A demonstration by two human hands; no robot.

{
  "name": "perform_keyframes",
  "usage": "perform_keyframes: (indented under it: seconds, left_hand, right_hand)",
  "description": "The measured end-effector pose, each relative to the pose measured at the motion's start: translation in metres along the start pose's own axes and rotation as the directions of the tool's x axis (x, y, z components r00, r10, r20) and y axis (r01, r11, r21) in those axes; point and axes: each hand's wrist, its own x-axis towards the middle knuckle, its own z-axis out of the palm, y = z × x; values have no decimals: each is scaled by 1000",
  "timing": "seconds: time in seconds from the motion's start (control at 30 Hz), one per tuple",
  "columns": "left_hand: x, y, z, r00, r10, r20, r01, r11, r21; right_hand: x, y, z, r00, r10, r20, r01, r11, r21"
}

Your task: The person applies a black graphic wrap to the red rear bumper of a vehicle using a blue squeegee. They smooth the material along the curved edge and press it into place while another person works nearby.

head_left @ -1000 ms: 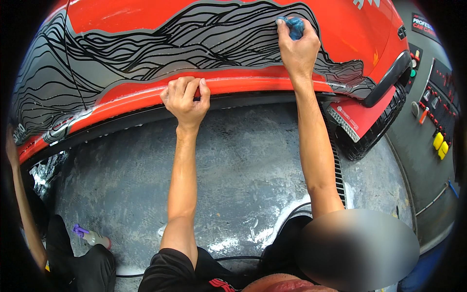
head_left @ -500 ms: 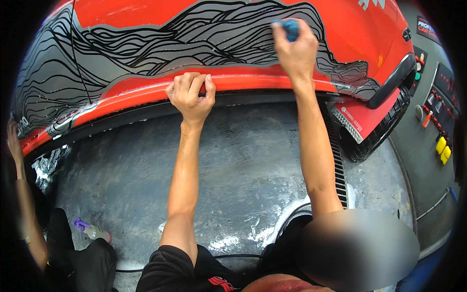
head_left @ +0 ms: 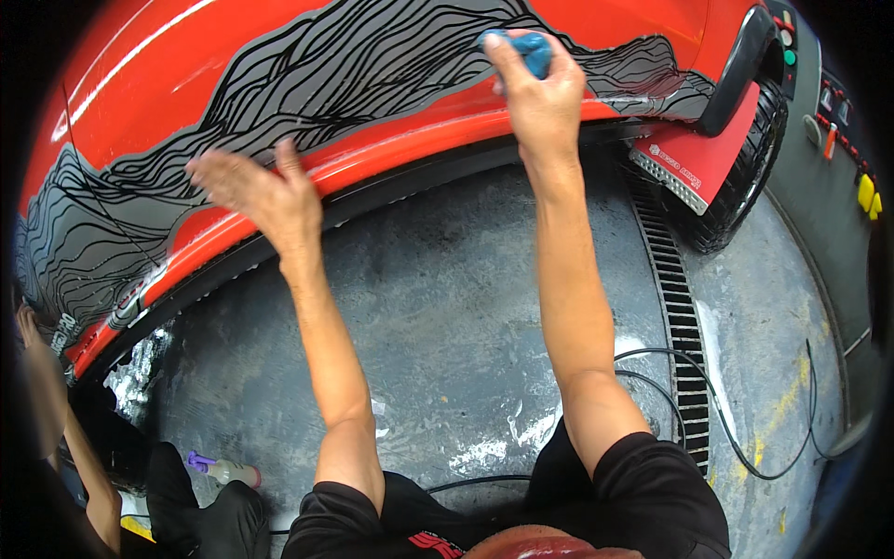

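Observation:
The red car side (head_left: 196,56) carries a grey decal (head_left: 279,102) with wavy black lines. Between the fingers and thumb of my right hand (head_left: 545,98) is a soft, crumpled blue lump (head_left: 529,54); whether it is cloth or clay I cannot tell. That hand is at the decal above the sill, towards the wheel end. My left hand (head_left: 261,191), slightly blurred, is open with fingers stretched and thumb apart. It is over the lower decal and the red sill (head_left: 410,140), farther left, and holds nothing. Whether its palm touches the panel is hidden.
A co-worker's hand (head_left: 33,326) is by the car at far left. A spray bottle with purple head (head_left: 223,469) lies on the wet floor. A black hose (head_left: 736,447) crosses near the drain grate (head_left: 684,317). The tyre (head_left: 745,186) and red mud flap (head_left: 698,149) are at right.
My left hand has let go of the sill edge and moved left, opening out. My right hand, still with the blue lump, is slightly lower and farther left in view. The view has shifted.

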Motion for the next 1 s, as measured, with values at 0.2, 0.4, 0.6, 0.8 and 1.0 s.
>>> perform_keyframes:
  seconds: [0.2,0.4,0.6,0.8,1.0]
  left_hand:
    - [28,-8,-8,977,-196,-90,192,980,-46]
    - [30,87,37,998,50,-32,-49,998,45]
    - [39,225,89,901,427,78,-422,904,-67]
    - [78,259,102,669,743,2,-740,666,92]
    - [153,149,25,812,577,-85,-580,783,-225]
  right_hand:
    - [33,-7,-61,959,108,-264,-4,932,364]
    - [38,4,-81,929,197,-312,-56,911,409]
    - [30,8,-84,944,244,-222,-142,908,395]
    - [29,34,-98,946,261,-190,-194,930,313]
    - [32,58,-128,946,277,-170,-228,938,261]
